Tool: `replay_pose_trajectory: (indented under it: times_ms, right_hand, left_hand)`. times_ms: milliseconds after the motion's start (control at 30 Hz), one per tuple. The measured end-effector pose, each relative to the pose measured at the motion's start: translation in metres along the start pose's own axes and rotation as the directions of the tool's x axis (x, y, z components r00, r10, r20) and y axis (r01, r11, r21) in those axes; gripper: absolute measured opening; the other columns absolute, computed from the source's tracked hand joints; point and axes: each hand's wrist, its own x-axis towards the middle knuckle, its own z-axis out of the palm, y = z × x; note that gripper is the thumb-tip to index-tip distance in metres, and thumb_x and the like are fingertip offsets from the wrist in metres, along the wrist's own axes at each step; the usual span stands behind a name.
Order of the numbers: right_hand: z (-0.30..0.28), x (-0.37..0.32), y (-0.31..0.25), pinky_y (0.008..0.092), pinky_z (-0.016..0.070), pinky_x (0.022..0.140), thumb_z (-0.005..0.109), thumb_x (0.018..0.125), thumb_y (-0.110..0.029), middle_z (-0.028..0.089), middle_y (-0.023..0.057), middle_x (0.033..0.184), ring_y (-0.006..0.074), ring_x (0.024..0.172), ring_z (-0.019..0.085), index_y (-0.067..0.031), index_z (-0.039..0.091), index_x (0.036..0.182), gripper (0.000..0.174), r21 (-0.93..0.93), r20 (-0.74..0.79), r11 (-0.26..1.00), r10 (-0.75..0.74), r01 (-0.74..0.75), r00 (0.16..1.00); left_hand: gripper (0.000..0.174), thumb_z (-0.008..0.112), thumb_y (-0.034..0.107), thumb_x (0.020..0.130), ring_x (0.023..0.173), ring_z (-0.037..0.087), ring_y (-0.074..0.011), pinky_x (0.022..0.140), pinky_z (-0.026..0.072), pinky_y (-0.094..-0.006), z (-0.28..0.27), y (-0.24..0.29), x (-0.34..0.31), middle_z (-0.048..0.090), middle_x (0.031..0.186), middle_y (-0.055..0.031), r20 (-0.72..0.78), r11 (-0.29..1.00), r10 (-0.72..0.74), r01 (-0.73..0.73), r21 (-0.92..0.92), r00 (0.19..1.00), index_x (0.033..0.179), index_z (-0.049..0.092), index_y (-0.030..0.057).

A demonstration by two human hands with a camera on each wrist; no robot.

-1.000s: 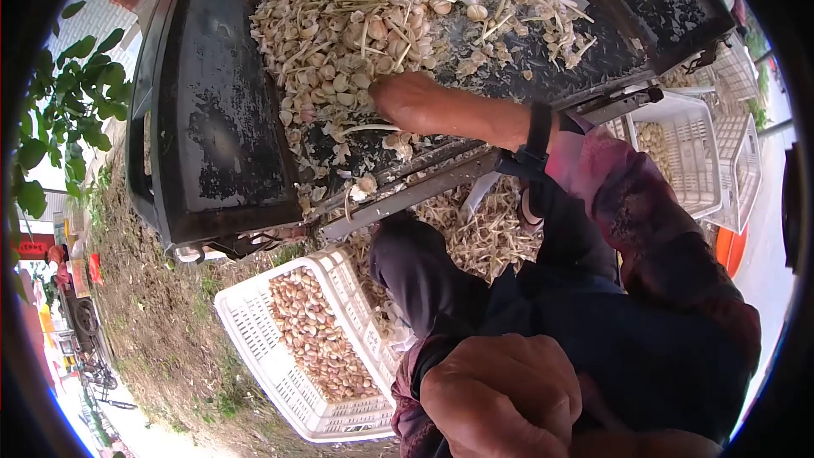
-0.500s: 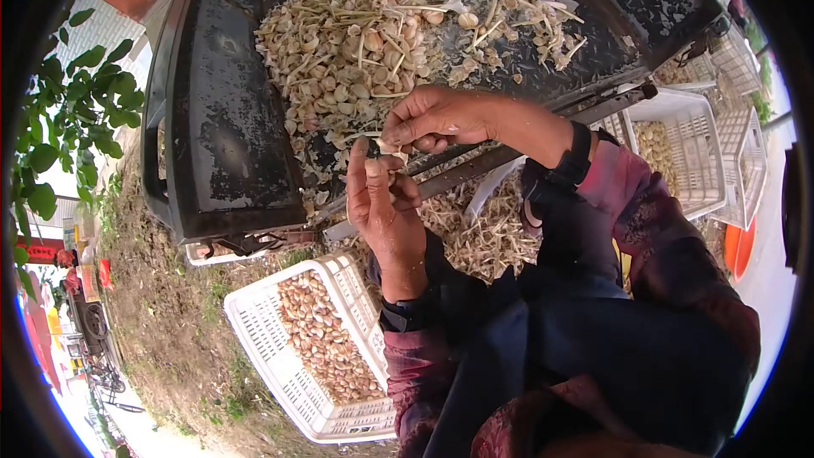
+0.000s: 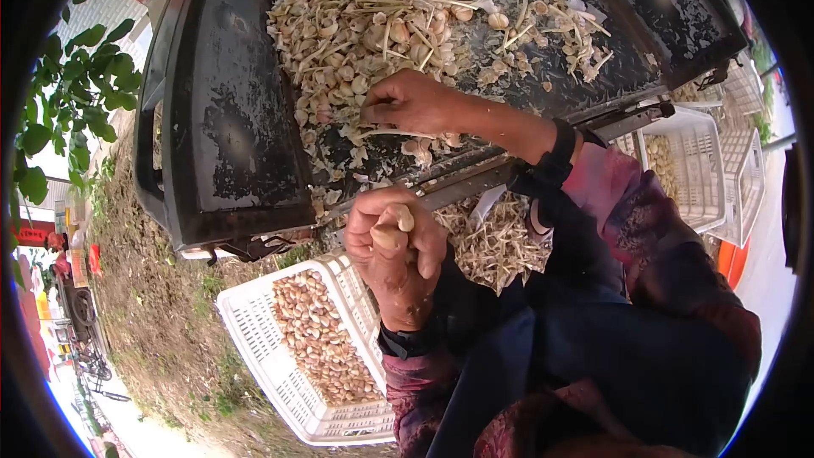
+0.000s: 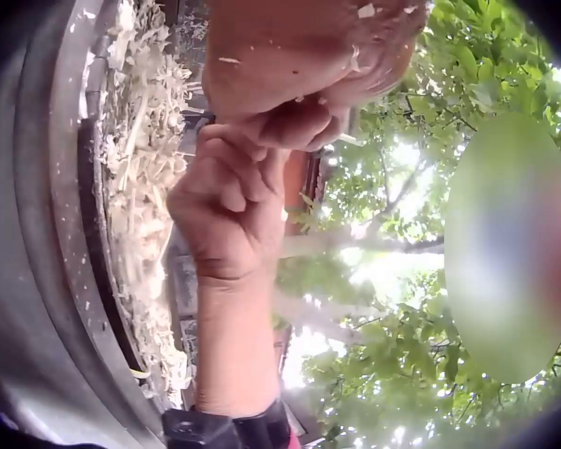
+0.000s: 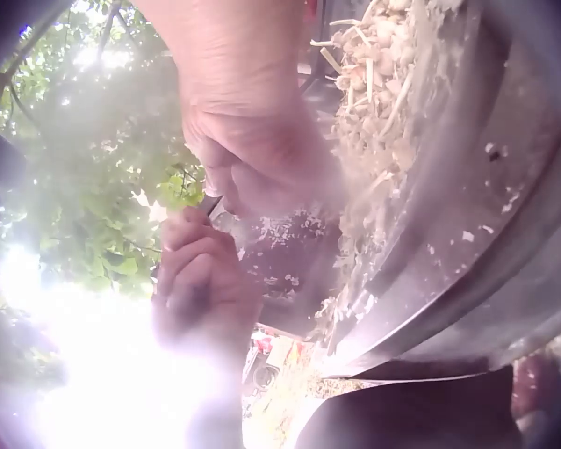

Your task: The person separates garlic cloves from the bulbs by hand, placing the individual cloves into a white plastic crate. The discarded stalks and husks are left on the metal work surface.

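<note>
In the head view my left hand (image 3: 392, 259) is raised over the near edge of the truck bed, fingers curled in and thumb up. A pale garlic clove (image 3: 402, 218) shows at its thumb tip. My right hand (image 3: 411, 103), fingers bent, is over the near side of the garlic pile (image 3: 365, 42), beside a long pale stalk (image 3: 398, 132). A small dark blade-like piece (image 5: 209, 203) sticks out at the right fingers in the right wrist view, close above the left hand (image 5: 204, 281). The left wrist view shows both hands near each other, their fingertips mostly hidden.
The pile lies on a worn black metal truck bed (image 3: 229, 119) with raised sides. Below its edge stands a white crate (image 3: 254, 348) of garlic cloves (image 3: 318, 339). Cut stalks (image 3: 496, 246) cover the ground by the legs. More white crates (image 3: 699, 161) stand at the right.
From low near the body, my left hand rose to meet the right hand at the bed's edge, then drew back slightly, curled. The right hand came off the pile and is back over it.
</note>
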Motion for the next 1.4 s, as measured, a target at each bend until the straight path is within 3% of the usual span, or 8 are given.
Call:
replay_pose_trajectory:
  times_ms: [67,267,500,633,800,1133,1167,1400]
  right_hand:
    - [-0.008,0.028,0.015,0.0356,0.0452,0.058,0.057,0.080,-0.013,0.058,0.0129,0.073,0.0273,0.067,0.058,0.0003,0.058,0.090,0.016,-0.826,0.052,0.455,-0.526,0.333,0.849]
    - [0.010,0.051,0.013,0.0433,0.0469,0.075,0.055,0.073,-0.004,0.054,0.0216,0.099,0.0377,0.090,0.057,0.0006,0.055,0.096,0.023,-0.955,-0.027,0.295,-0.182,0.029,0.983]
    - [0.008,0.044,0.006,0.0401,0.0487,0.071,0.052,0.078,-0.003,0.056,0.0205,0.095,0.0349,0.088,0.059,0.0013,0.055,0.105,0.027,-0.947,0.001,0.318,-0.166,0.055,0.986]
    - [-0.002,0.025,0.006,0.0304,0.0456,0.058,0.051,0.085,-0.009,0.057,0.0101,0.083,0.0158,0.067,0.054,0.0026,0.055,0.110,0.027,-0.082,-0.050,0.997,-0.018,0.014,0.999]
    - [-0.005,0.003,-0.002,0.0203,0.0363,0.045,0.052,0.087,-0.011,0.058,0.0077,0.077,0.0081,0.053,0.042,0.0002,0.059,0.101,0.020,0.643,0.105,0.744,0.153,-0.184,0.983]
    - [0.013,-0.015,0.006,0.0229,0.0379,0.045,0.059,0.086,-0.020,0.055,0.0038,0.071,0.0063,0.058,0.049,0.0001,0.058,0.100,0.024,0.254,-0.008,0.962,0.108,-0.102,0.994]
    - [0.023,-0.015,0.011,0.0287,0.0412,0.049,0.060,0.084,-0.020,0.057,0.0071,0.070,0.0133,0.060,0.053,-0.0020,0.061,0.096,0.022,-0.155,-0.014,0.983,-0.098,0.095,0.995]
    - [0.056,-0.007,0.027,0.0440,0.0460,0.064,0.063,0.076,-0.022,0.058,0.0180,0.071,0.0358,0.074,0.059,0.0000,0.059,0.081,0.023,-0.836,0.138,0.468,-0.326,0.287,0.935]
  left_hand:
    - [0.035,0.066,0.023,0.081,0.043,0.045,-0.0070,0.037,0.0353,-0.0182,0.016,0.014,-0.001,0.053,0.064,-0.0077,0.310,0.989,0.046,0.001,-0.149,0.950,0.098,0.053,-0.0047]
    - [0.030,0.072,0.015,0.075,0.052,0.060,-0.0155,0.042,0.0474,-0.0232,0.059,0.015,0.002,0.062,0.070,-0.0163,0.668,0.891,0.342,-0.001,-0.455,0.661,0.089,0.061,-0.0091]
    - [0.034,0.073,0.012,0.072,0.058,0.063,-0.0180,0.047,0.0505,-0.0228,0.080,0.017,-0.013,0.063,0.074,-0.0175,0.557,0.874,0.327,-0.020,-0.485,0.763,0.091,0.061,-0.0129]
    - [0.027,0.071,0.012,0.075,0.051,0.060,-0.0168,0.041,0.0470,-0.0213,0.092,0.015,-0.023,0.062,0.071,-0.0165,0.528,0.861,0.330,-0.021,-0.508,0.782,0.085,0.063,-0.0118]
    - [0.022,0.068,0.011,0.078,0.045,0.057,-0.0148,0.036,0.0423,-0.0207,0.110,0.010,-0.035,0.061,0.068,-0.0156,0.460,0.829,0.355,-0.047,-0.557,0.814,0.081,0.064,-0.0098]
    - [0.019,0.066,0.014,0.080,0.043,0.056,-0.0143,0.035,0.0404,-0.0221,0.114,0.004,-0.051,0.062,0.065,-0.0136,0.362,0.830,0.313,-0.068,-0.554,0.878,0.078,0.066,-0.0051]
    - [0.020,0.066,0.015,0.080,0.043,0.055,-0.0140,0.034,0.0404,-0.0218,0.114,0.002,-0.049,0.062,0.066,-0.0137,0.359,0.814,0.353,-0.095,-0.573,0.864,0.078,0.066,-0.0051]
    - [0.022,0.066,0.017,0.080,0.040,0.053,-0.0125,0.032,0.0383,-0.0191,0.102,0.018,-0.051,0.061,0.064,-0.0130,0.297,0.894,0.247,-0.099,-0.436,0.922,0.078,0.066,-0.0051]
